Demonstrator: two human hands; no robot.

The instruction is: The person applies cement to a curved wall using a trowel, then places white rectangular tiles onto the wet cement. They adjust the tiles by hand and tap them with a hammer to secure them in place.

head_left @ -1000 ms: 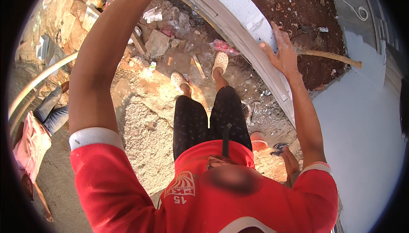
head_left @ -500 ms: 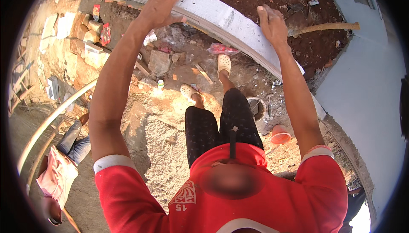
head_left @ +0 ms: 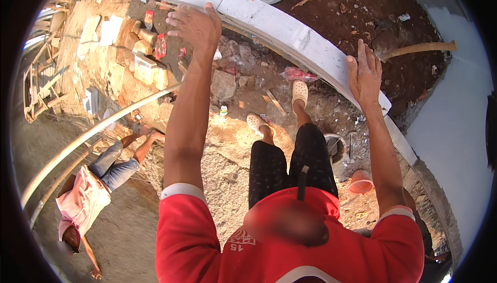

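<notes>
A row of white, smooth-faced building blocks curves across the top of the view, with a joint between two blocks left of the middle. My left hand is held at the near side of that joint, fingers spread and nothing in them. Its thumb points up toward the blocks; I cannot tell whether it touches them. Over the right end of the long block is my right hand, fingers stretched out and thumb apart, holding nothing. Contact with the block cannot be made out there either.
Dark soil lies beyond the blocks, with a wooden pole across it. A pale wall rises at right. A red bucket and a round container stand near my legs. At left are a long curved pole and another person.
My left hand has come off the top of the blocks to their near side. My right hand's fingers have straightened. The view has shifted, and more of the other person shows.
</notes>
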